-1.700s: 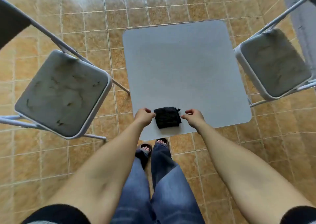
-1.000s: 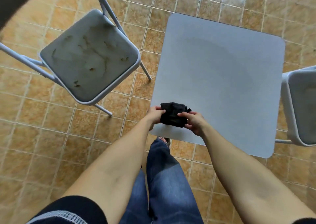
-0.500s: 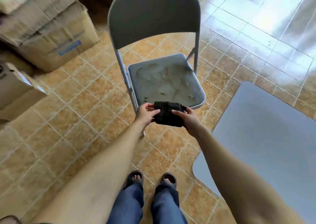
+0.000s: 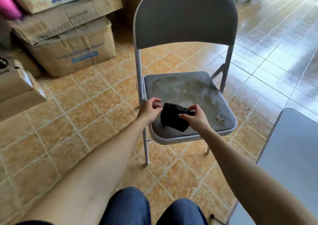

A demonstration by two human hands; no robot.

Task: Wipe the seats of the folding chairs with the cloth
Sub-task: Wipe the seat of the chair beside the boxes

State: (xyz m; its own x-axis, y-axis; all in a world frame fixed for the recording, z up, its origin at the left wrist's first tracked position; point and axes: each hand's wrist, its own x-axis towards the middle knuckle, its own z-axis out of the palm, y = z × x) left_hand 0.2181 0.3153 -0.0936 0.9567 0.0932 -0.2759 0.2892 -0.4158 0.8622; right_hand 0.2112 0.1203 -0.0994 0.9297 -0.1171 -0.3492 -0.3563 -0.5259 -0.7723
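Observation:
A grey folding chair (image 4: 185,16) faces me, its seat (image 4: 192,94) streaked with dirt and scraps. A folded black cloth (image 4: 173,119) hangs just over the seat's front left part. My right hand (image 4: 195,115) pinches the cloth's right side. My left hand (image 4: 150,108) is at the cloth's left edge with fingers curled; I cannot tell whether it still touches the cloth.
Stacked cardboard boxes (image 4: 68,40) stand at the back left, with more boxes (image 4: 15,83) at the left edge. A grey table top (image 4: 290,156) is at the right. Tiled floor (image 4: 86,107) surrounds the chair. My jeans-clad legs (image 4: 151,209) are below.
I lifted the cloth off the grey table with both hands, turned left to the chair, and brought the cloth over its seat. The left hand has loosened at the cloth's edge.

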